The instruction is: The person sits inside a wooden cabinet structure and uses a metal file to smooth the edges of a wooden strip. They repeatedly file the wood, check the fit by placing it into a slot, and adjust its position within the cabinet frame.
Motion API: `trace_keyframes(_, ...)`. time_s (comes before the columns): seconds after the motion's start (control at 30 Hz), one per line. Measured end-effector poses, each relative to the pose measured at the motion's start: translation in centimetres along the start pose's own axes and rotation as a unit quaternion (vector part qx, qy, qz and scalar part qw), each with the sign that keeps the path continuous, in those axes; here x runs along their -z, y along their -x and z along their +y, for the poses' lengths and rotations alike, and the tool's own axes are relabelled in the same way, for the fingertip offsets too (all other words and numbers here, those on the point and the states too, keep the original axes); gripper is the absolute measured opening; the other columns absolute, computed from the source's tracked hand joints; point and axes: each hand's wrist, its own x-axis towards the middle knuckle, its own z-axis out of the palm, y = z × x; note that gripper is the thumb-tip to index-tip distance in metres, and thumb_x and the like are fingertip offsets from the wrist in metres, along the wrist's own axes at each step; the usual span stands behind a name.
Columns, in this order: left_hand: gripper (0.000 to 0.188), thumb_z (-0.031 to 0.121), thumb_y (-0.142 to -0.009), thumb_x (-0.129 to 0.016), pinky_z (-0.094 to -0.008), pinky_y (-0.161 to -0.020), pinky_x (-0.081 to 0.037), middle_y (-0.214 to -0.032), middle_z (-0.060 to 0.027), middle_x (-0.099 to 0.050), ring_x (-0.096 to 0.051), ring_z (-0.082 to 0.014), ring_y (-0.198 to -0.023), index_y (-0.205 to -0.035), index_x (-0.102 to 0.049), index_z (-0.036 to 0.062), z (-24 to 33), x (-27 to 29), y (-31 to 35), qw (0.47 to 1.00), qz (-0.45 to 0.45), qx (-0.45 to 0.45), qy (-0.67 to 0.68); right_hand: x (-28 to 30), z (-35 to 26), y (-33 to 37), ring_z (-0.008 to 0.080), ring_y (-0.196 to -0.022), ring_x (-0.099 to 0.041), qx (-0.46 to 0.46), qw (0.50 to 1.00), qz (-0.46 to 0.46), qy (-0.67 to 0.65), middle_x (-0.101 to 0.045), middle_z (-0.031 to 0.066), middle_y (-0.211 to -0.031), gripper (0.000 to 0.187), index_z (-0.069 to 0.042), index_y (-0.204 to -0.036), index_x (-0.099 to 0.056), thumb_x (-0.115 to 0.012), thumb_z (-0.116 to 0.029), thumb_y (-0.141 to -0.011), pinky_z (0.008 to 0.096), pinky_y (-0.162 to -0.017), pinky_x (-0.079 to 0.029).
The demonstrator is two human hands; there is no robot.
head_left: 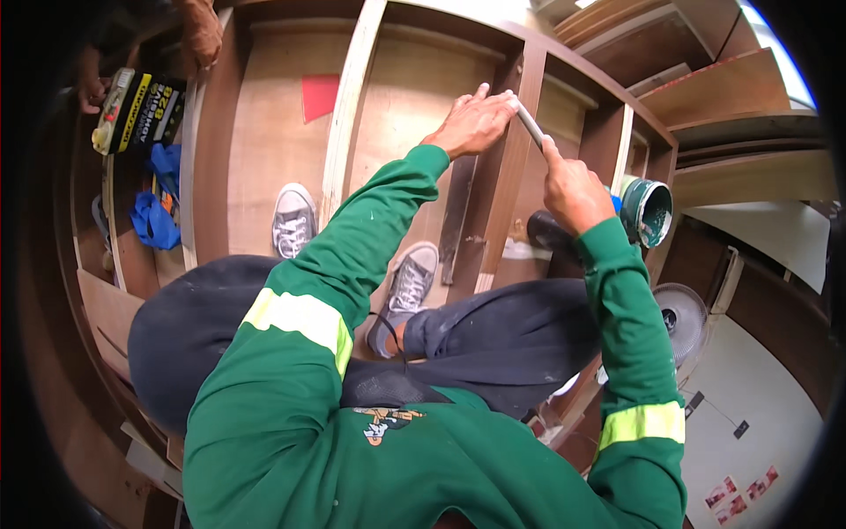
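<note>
My right hand [577,194] is closed round the near end of a slim grey bar that looks like a file [530,125], thumb laid along it. Its far end meets the fingertips of my left hand [476,125], which press together over it. The bar lies over the brown edge of an upright wooden divider [504,167] in a large compartmented frame. Whether the bar touches the wood cannot be made out. My fingers hide its far tip, and my right fist hides its near end.
My shoes [410,278] stand inside the frame. A red square [320,97] lies at upper left. A paint-smeared bucket [650,213] and a fan [680,322] are at right. Left are an adhesive can [137,113], a blue bag [157,219] and another person's hand [203,40]. Boards [718,93] are stacked behind.
</note>
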Motion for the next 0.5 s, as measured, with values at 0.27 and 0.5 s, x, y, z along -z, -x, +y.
trace_keyframes(0.27,0.059,0.045,-0.108,-0.026,-0.0582,-0.122,-0.021,-0.168,-0.0050,-0.030,-0.025,-0.0407,-0.154,-0.158,-0.039,0.0168,-5.1,-1.3,-2.0,0.996,-0.019,0.084,-0.015,-5.1,-1.5,-6.0,0.0476,-0.086,-0.071,0.015,1.000,0.005,-0.011,-0.069,0.0321,-0.096,0.059,0.003,-0.152,-0.037,-0.046,-0.008,-0.094,0.0566,-0.077,-0.057)
trace_keyframes(0.5,0.060,0.046,-0.109,-0.024,-0.0616,-0.122,-0.019,-0.167,-0.0083,-0.029,-0.022,-0.0407,-0.154,-0.159,-0.036,0.0142,-1.1,0.9,0.4,0.996,-0.024,-0.023,-0.080,-1.1,-2.0,-0.3,0.0478,-0.091,-0.070,-0.008,1.000,-0.003,0.009,-0.069,0.0326,-0.099,0.062,0.000,-0.154,-0.036,-0.049,-0.008,-0.093,0.0560,-0.081,-0.056)
